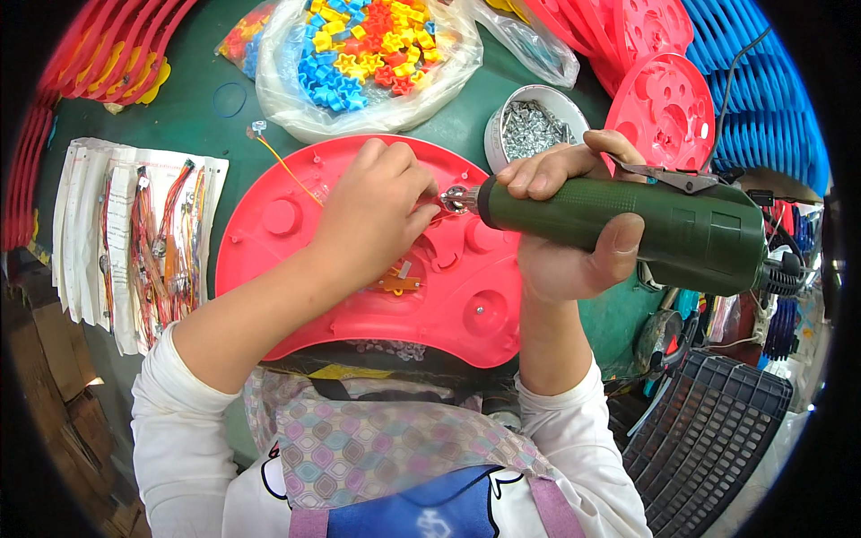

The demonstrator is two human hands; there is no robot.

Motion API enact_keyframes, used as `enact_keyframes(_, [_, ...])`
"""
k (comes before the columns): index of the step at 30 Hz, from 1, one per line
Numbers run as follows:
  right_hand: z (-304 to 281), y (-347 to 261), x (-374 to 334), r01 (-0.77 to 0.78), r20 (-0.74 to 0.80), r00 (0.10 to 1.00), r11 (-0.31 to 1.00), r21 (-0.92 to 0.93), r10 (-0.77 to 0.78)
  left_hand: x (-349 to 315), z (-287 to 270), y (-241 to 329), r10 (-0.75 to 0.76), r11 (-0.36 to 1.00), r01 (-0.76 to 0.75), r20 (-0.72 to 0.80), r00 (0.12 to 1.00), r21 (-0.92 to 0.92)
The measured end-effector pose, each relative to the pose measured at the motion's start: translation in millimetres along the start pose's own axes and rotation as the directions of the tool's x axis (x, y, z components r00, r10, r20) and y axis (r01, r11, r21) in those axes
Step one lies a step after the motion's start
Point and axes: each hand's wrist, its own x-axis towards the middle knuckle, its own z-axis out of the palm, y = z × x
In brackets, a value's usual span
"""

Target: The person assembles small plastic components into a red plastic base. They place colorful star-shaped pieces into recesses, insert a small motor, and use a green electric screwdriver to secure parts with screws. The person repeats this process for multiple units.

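Note:
A green electric screwdriver (610, 212) is gripped in my right hand (574, 260), its metal tip end pointing left over the red plastic shell (430, 318). Close to that tip is my left hand (372, 197), thumb and fingers pinched together; whatever they hold is too small to make out. The shell lies with its pegs and recesses facing up. An orange wire (287, 170) with a small clear connector runs out past its upper left edge. A small brown circuit board (395, 283) sits inside the shell, below my left hand.
Beyond the shell stand a plastic bag (282, 99) of yellow, red and blue star pieces and a white tub (494, 148) of screws (534, 130). Wire bundles (170, 242) lie on paper at left. Red shells (668, 103) and blue parts (762, 90) are stacked at far right.

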Motion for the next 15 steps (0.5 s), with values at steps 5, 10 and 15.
enact_keyframes(5, [-1.6,0.2,-0.2,-0.008,-0.008,1.0,1.0,0.003,0.008,0.2,0.7,-1.5,0.007,1.0,-0.007,0.0,1.0,-0.022])
enact_keyframes(10, [-2.3,-0.2,1.0,-0.01,0.007,1.0,1.0,0.003,0.01,0.2,-0.1,-2.9,0.01,0.999,-0.011,-0.002,1.0,-0.046])
enact_keyframes(15, [-1.1,-3.3,1.4,0.006,0.02,1.0,1.0,0.005,-0.006,-0.7,0.3,-3.0,-0.008,0.998,0.006,-0.021,1.0,-0.065])
